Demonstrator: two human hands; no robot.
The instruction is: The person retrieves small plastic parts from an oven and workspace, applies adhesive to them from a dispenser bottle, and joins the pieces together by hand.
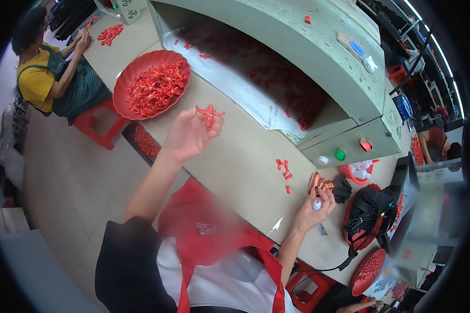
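The left hand (193,136) pinched a red figure (209,112) above the bench (240,164), its limbs looking attached to me — the right hand (325,206) gripped a small white bottle (316,205) — while several loose red pieces (279,165) lay nearby, seemingly unjoined.

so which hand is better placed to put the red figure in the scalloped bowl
Left, most likely: the left hand holds the red figure near the scalloped bowl; the right hand is farther away, holding a small white object.
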